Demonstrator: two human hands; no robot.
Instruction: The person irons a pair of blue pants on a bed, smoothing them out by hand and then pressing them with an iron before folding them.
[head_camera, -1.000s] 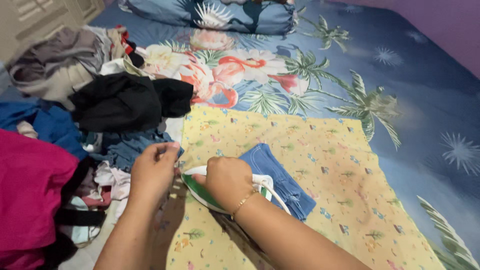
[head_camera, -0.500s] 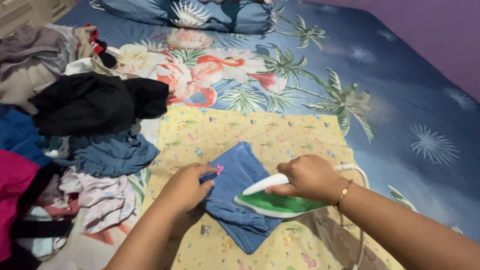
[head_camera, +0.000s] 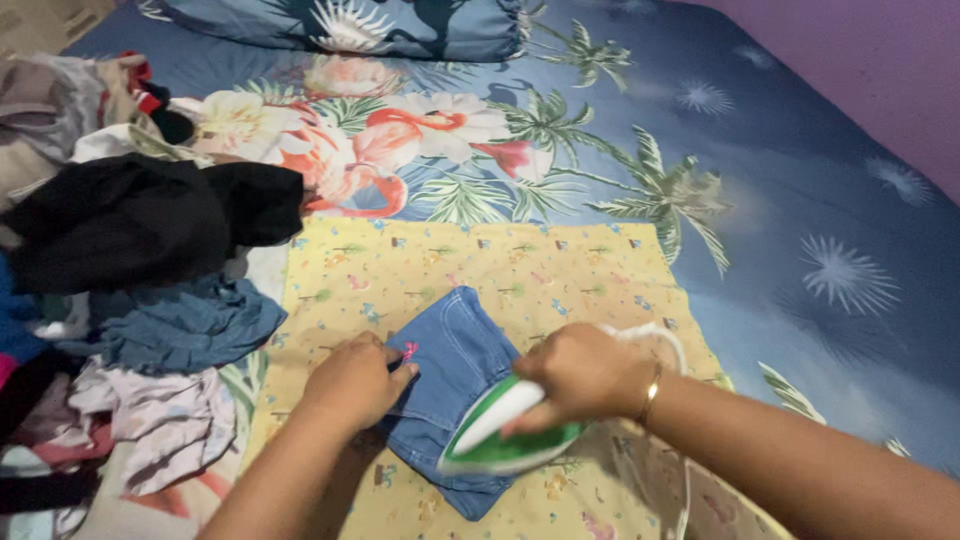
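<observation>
Small folded blue denim garment lies near-centre on yellow printed cloth, which pads the bed. Left hand flat, fingers spread, pinning its left edge taut. Right hand wrapped round green-white iron handle, soleplate on denim's near-right part. Clothes pile at left.

iron handle: my right hand wraps it, so I can't see the grip on the green and white iron.
denim piece: lower part hidden under iron and left hand.
clothes pile: cut by the left edge.
pillow: cropped at the top.
</observation>
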